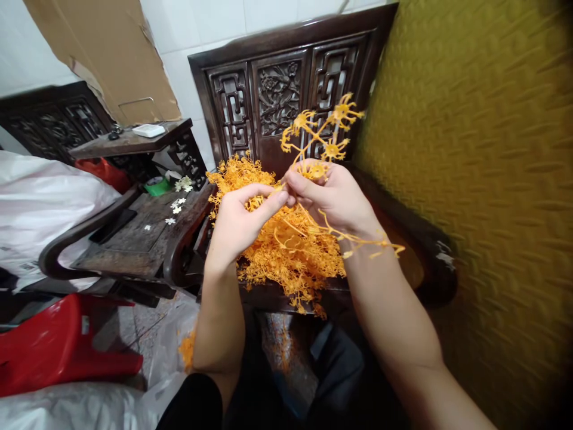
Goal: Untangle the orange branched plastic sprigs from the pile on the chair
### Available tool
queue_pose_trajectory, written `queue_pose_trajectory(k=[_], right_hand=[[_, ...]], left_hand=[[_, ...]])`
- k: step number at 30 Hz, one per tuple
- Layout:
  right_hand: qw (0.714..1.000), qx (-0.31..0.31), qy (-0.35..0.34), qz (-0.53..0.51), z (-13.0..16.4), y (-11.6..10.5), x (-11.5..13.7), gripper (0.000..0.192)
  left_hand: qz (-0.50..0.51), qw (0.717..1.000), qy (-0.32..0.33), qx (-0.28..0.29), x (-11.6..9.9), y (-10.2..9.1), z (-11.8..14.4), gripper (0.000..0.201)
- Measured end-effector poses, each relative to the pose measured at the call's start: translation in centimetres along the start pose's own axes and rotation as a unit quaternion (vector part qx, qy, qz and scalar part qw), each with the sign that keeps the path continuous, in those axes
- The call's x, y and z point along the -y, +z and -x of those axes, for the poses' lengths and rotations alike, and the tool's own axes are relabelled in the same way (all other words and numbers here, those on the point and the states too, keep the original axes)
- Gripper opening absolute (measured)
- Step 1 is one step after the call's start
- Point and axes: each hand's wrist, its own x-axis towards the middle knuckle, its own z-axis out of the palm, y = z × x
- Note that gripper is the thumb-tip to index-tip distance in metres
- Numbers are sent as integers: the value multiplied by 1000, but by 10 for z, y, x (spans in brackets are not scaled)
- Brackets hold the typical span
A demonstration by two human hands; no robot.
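Note:
An orange artificial flower sprig, with thin branching stems and star-shaped ends, stands up out of my right hand. My right thumb and fingers are closed round its stem. Close against them, my left hand pinches at the same stem, thumb and forefinger together. Another thin orange stem trails across my right wrist. Beneath both hands lies a large heap of similar orange sprigs on the seat of a dark carved wooden chair. Part of the heap is hidden behind my hands.
To the left, a second wooden chair bears small white flower pieces and a roll of green tape. A red plastic stool and white bags stand nearby. A yellow textured panel rises close on the right.

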Motion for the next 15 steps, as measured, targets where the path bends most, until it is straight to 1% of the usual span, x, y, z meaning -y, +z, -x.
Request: queue_pose_trajectory(k=[3,8,10,15], right_hand=[[999,-25,-29,33,3,2,3,43],[994,-52,-64,67,4,5,1,44],[991,-63,-79,83,5,6,0,44],[978,-149,-99,111,5,15,-3,43]], left_hand=[[-26,999,17,-7,2,-4,1,20],[-51,997,41,-50,2,-5,2,16],[-56,996,44,-56,0,-5,3,15],[-68,995,45,-57,-5,1,5,20]])
